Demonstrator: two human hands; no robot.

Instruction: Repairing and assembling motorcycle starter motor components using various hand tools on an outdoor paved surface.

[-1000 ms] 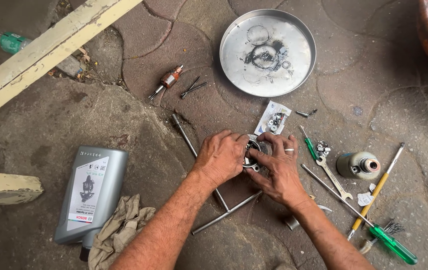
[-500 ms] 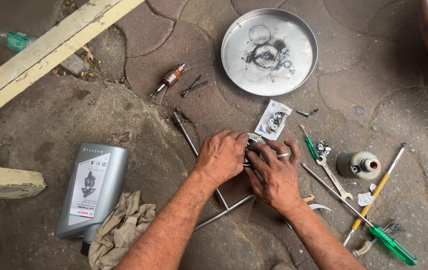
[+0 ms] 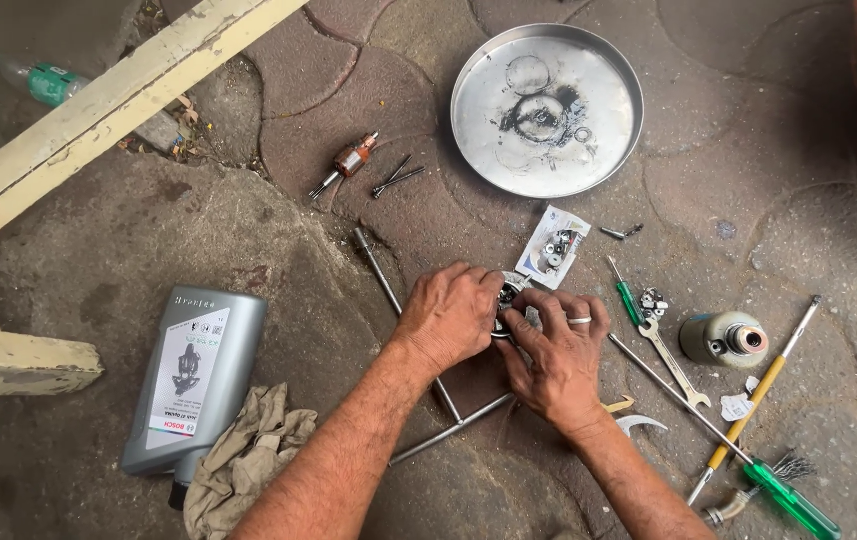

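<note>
Far left, a pale wooden beam (image 3: 98, 110) runs diagonally, a green-capped bottle (image 3: 43, 82) lying beyond it. Nearer, a grey oil bottle (image 3: 193, 385) lies flat, its long axis tipped slightly off near-far, its neck end nearest us beside a crumpled rag (image 3: 243, 460). Moving right: a small motor armature (image 3: 348, 163) lies aslant with its shaft pointing near-left, and a long steel rod (image 3: 398, 310) runs under the wrists.

Centre now. The left hand (image 3: 453, 315) is curled over a small round metal part (image 3: 506, 298), fingers wrapped on its left side. The right hand (image 3: 553, 350), ring on one finger, pinches the same part from the near right, fingertips (image 3: 513, 322) touching it. The part sits low over the stone floor, mostly hidden, so its axis can't be read.

Beyond, a round steel tray (image 3: 548, 110); just beside the hands, a small packet of parts (image 3: 553, 248). Right again: a spanner (image 3: 673, 360), a squat metal cylinder (image 3: 723, 338) and a yellow-handled screwdriver (image 3: 753, 400), its long axis running from far right down to near left.
</note>
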